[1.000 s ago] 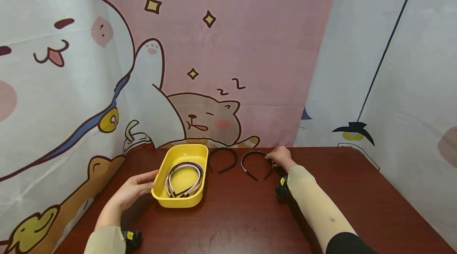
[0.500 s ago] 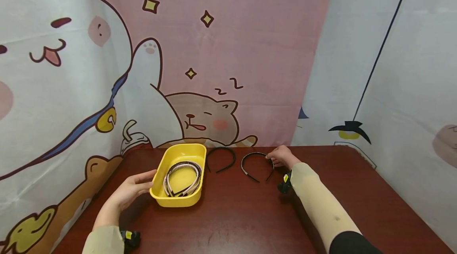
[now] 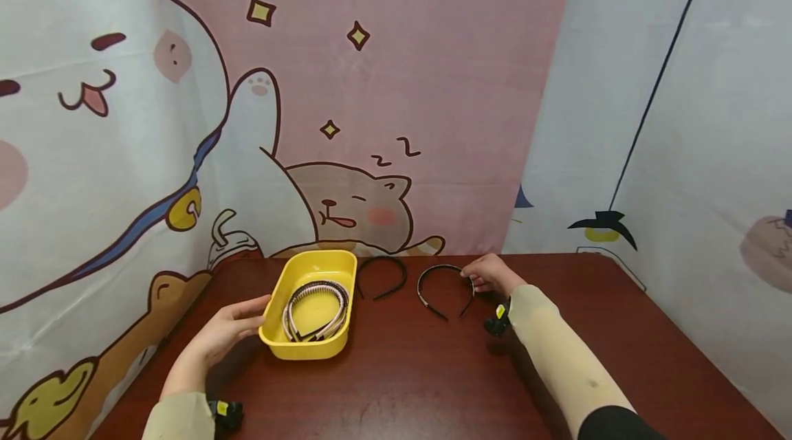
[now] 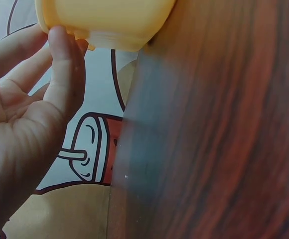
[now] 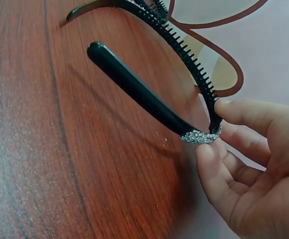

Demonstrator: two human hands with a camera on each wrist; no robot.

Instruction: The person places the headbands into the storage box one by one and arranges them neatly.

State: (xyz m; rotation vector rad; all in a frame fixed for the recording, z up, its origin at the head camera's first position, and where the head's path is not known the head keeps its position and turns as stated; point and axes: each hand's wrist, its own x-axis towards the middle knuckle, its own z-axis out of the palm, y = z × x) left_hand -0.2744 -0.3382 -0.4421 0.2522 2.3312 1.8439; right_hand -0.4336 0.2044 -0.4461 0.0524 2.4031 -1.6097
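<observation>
Right hand (image 3: pixel 491 275): thumb and fingertips pinching a band (image 5: pixel 142 94) on its glittery side.
Band's place: near the table (image 3: pixel 396 371)'s far edge, well in from the right.
Left hand (image 3: pixel 219 333): fairly straight fingers touching the tray (image 3: pixel 309 352)'s left side.
Gap: second band (image 3: pixel 405 276) between, nearer the tray.

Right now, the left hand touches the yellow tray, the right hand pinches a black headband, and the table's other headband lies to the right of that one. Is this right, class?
Not quite: the head view shows the other headband lying to the left of the pinched headband, between it and the yellow tray. The rest stands.
</observation>
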